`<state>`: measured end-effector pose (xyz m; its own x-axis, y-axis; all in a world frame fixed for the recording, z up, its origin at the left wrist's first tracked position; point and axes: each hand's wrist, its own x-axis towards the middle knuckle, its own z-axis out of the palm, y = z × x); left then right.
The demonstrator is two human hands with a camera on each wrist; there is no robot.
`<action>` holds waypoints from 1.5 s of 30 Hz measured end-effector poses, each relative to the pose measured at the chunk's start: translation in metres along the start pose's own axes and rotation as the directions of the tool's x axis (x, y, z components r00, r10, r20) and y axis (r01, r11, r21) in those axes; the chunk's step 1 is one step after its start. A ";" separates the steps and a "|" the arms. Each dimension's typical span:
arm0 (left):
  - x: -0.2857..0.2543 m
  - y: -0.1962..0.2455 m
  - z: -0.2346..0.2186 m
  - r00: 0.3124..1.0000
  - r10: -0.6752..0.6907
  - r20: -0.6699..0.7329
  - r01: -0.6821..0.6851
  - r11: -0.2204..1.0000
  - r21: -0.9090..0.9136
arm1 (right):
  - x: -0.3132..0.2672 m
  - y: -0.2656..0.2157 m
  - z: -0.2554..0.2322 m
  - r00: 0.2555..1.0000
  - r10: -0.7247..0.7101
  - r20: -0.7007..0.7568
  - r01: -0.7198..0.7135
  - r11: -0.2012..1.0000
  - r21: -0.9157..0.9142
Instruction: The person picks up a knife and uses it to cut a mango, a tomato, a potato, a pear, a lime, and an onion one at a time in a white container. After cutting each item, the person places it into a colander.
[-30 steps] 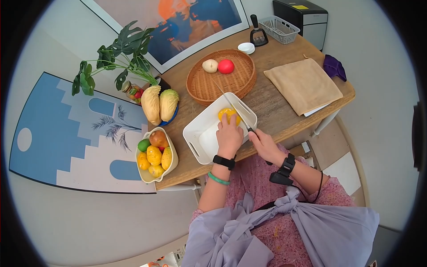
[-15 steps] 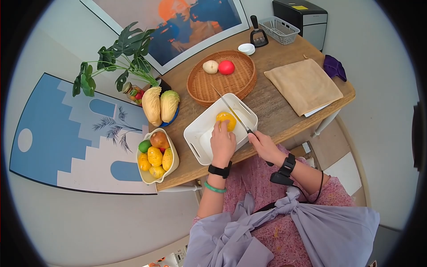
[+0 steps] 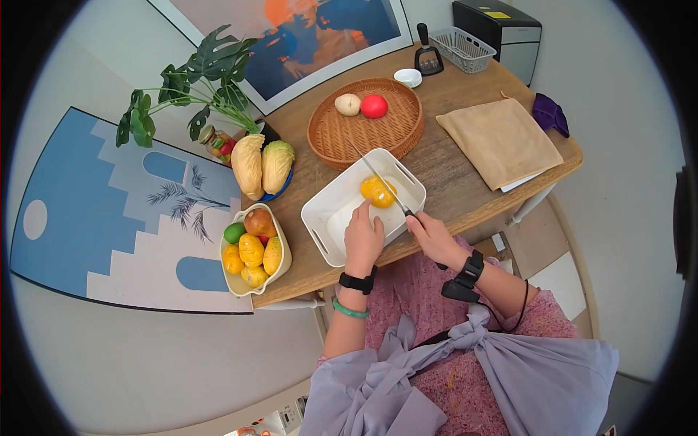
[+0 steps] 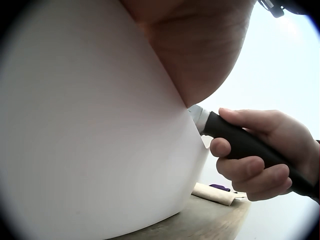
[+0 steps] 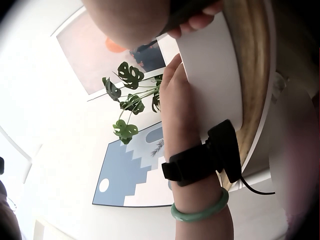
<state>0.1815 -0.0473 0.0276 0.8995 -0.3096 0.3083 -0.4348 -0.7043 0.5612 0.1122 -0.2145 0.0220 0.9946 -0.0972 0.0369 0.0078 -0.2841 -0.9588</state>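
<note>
A rounded, glossy yellow fruit point(image 3: 373, 192) lies in a white rectangular bin point(image 3: 317, 211) at the table's front edge. My right hand point(image 3: 435, 238) grips the black handle of a long kitchen knife point(image 3: 379, 176). The blade slants over the bin and crosses the yellow fruit in the head view. Reaching over the near rim, my left hand point(image 3: 363, 234) has its fingers extended, fingertips right at the fruit's near left side. In the left wrist view the curled fingers point(image 4: 247, 167) wrap the knife handle, while the bin wall hides the fruit.
Behind the bin, a round wicker tray point(image 3: 331, 145) bears a pale and a red item. Cabbages point(image 3: 276, 168) and a cream basket point(image 3: 285, 263) of produce stand left. A folded tan cloth point(image 3: 498, 142) lies right. A slicer point(image 3: 429, 62) and grey basket point(image 3: 465, 52) sit behind.
My left hand has drawn back from on top of the yellow fruit to its near left side, so more of the fruit shows. The right hand and knife keep nearly the same place.
</note>
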 end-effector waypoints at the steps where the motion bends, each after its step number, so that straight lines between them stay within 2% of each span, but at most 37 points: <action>1: -0.001 -0.001 0.002 1.000 -0.008 -0.025 0.009 0.999 0.048 | 0.000 -0.002 -0.001 1.000 -0.004 -0.007 0.004 1.000 -0.002; 7: -0.002 0.001 0.004 0.990 -0.128 -0.061 0.133 0.987 0.089 | 0.005 0.008 0.002 1.000 -0.001 -0.016 0.001 0.999 -0.034; 10: -0.002 0.003 0.003 0.988 -0.145 -0.054 0.149 0.985 0.088 | 0.001 0.007 0.003 0.999 -0.016 -0.039 0.017 1.000 0.005; 14: -0.001 -0.001 0.006 0.989 -0.127 -0.071 0.134 0.986 0.097 | 0.005 0.014 0.003 0.996 -0.067 -0.056 0.065 0.997 -0.045; 16: -0.002 0.002 0.004 0.988 -0.143 -0.053 0.147 0.985 0.090 | 0.002 0.005 0.002 0.999 -0.024 -0.046 0.022 0.999 -0.034; 19: -0.001 0.003 0.004 0.987 -0.149 -0.053 0.152 0.986 0.071 | 0.002 0.009 0.004 0.996 -0.070 -0.058 0.068 0.996 -0.050; 26: -0.001 0.004 0.003 0.985 -0.166 -0.051 0.170 0.981 0.090 | 0.000 0.005 0.005 0.998 -0.046 -0.035 0.046 0.999 -0.009; 29: -0.002 0.004 0.003 0.984 -0.165 -0.061 0.170 0.982 0.088 | 0.001 0.010 0.008 0.995 -0.094 -0.015 0.093 0.995 -0.027; 35: -0.002 0.007 0.002 0.980 -0.194 -0.045 0.197 0.978 0.068 | 0.000 0.001 0.004 0.999 0.018 0.034 -0.018 1.000 0.000; 37: -0.001 0.006 0.001 0.981 -0.186 -0.054 0.189 0.980 0.066 | 0.003 0.008 0.007 0.998 -0.065 0.012 0.065 0.997 -0.048; 40: -0.001 0.010 -0.002 0.974 -0.222 -0.033 0.224 0.973 0.062 | 0.001 0.003 0.004 0.999 -0.043 0.007 0.043 0.999 -0.024; 45: -0.001 0.007 0.001 0.978 -0.209 -0.027 0.211 0.975 0.076 | 0.001 0.010 0.003 0.997 -0.078 -0.023 0.078 0.996 -0.033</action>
<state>0.1771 -0.0522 0.0307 0.9690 -0.1378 0.2051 -0.2309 -0.8002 0.5535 0.1139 -0.2148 0.0114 0.9883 -0.0964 0.1185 0.0816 -0.3224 -0.9431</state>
